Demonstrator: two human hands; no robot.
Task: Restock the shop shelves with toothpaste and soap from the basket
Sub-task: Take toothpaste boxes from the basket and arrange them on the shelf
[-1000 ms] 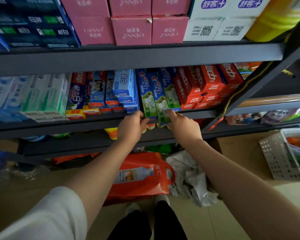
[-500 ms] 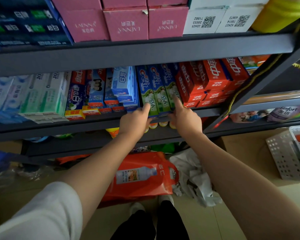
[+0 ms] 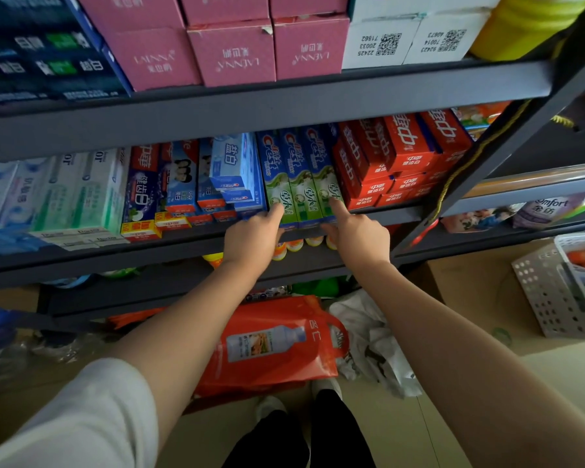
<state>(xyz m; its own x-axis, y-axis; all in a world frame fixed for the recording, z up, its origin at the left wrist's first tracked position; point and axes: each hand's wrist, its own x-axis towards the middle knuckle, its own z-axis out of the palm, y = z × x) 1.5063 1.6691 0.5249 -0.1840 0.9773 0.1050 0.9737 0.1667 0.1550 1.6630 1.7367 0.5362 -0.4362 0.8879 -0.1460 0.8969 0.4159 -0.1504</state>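
Three green-and-blue Crest toothpaste boxes [image 3: 298, 177] lie side by side on the middle shelf [image 3: 183, 246], between blue boxes [image 3: 233, 170] and red toothpaste boxes [image 3: 402, 153]. My left hand [image 3: 252, 238] touches the front of the leftmost Crest box with an outstretched finger. My right hand [image 3: 358, 236] presses its straight index finger on the rightmost one. Neither hand grips anything. The white perforated basket [image 3: 551, 295] stands at the far right on a cardboard box, with orange packs showing inside.
Pink boxes [image 3: 230, 52] and white boxes fill the upper shelf. White-green toothpaste boxes [image 3: 81, 190] lie at the left. An orange refill bag [image 3: 277, 342] and crumpled white plastic [image 3: 368, 336] lie on the floor by my feet. A slanted shelf post [image 3: 487, 157] crosses on the right.
Both hands left the front ends of the Crest boxes and now reach forward with fingers stretched onto them. The boxes sit a little further back on the shelf.
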